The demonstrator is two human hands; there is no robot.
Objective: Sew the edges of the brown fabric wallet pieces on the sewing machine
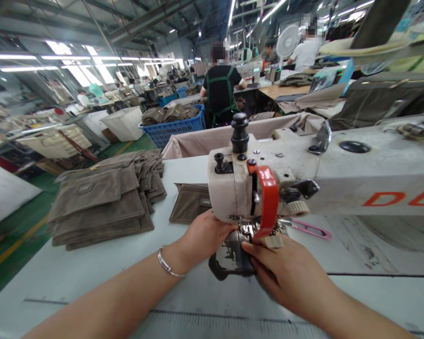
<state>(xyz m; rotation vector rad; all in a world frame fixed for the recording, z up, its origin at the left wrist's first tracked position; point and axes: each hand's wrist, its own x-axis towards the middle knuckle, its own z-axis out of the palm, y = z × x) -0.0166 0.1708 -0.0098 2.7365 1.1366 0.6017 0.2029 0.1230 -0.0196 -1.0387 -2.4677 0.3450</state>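
Note:
My left hand (201,238), with a silver bracelet at the wrist, is at the left of the presser foot (248,229) of a white sewing machine (229,188). Its fingers are bent together; what they pinch is hidden. Just behind it a brown fabric pouch (187,205) with a small label lies flat, partly covered by the machine head. My right hand (286,263) comes in from the right, fingers pressed together at the metal plate (229,256) below the needle. Part of that hand is behind a knob and the red guard (268,200), and anything in it is too hidden to name.
A tall stack of brown pouches (99,202) stands on the table's left. Pink thread snips (313,229) lie under the machine arm. Beyond the table are a pinkish cloth-lined bin (194,145), a blue crate (176,132) of brown pieces and a seated person (222,89).

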